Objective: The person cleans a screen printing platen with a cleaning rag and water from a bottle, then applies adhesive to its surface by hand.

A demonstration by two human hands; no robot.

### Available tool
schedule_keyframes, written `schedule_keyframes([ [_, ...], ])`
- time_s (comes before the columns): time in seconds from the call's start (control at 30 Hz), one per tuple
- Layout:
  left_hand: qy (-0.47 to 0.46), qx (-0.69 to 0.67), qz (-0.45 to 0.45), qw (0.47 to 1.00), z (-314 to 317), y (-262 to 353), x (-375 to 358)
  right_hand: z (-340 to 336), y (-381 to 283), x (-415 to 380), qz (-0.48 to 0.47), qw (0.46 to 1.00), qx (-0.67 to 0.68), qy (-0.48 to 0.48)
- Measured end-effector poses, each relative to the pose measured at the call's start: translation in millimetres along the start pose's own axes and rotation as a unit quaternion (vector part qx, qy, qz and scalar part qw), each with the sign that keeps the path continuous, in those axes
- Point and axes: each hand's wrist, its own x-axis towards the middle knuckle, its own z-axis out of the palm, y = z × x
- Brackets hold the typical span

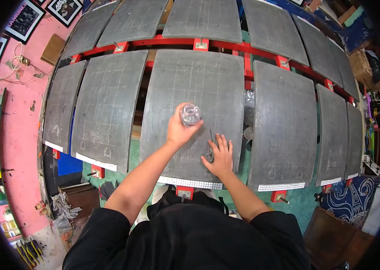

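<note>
My left hand [180,131] is closed around a small clear bottle [190,114], fingers wrapped about its body, holding it just above the dark grey board [190,85] straight in front of me. I am looking almost straight down on it, so I cannot tell whether it is capped. My right hand [220,157] lies flat and spread on the near right part of the same board, fingers splayed, pressing a small dark wad [209,152] that I take to be a rag; it shows only between my fingers, so I cannot be sure what it is.

The board carries faint chalk-like grid lines, and it sits among more boards [105,101] of the same kind, left, right and far, all on a red frame [226,45]. A pink wall [17,148] with spools stands at the far left.

What I judge could go wrong: the bottle is smooth and I hold it one-handed over the board, so a loose grip could let it drop or tip and spill across the surface. If too much liquid comes out, it could run to the board's edge and into the gap toward the next board. My flat right hand could also smear the grid lines wider than I mean to.
</note>
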Motion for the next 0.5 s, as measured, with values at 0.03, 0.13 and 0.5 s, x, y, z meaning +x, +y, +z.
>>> schedule_keyframes([
  [0.03, 0.035, -0.001, 0.033, 0.999, 6.2, -2.8, 2.5, -0.1, 0.3, -0.1, -0.004, 1.000, -0.003, 0.005],
  [0.13, 0.035, 0.028, 0.062, 0.997, 6.2, -1.6, 2.6, -2.0, 2.1, 1.4, -0.006, 1.000, -0.006, 0.009],
  [0.5, -0.089, 0.157, 0.003, 0.983, -75.1, 18.3, -61.0, 1.7, 5.0, 4.2, -0.005, 1.000, -0.005, 0.012],
])
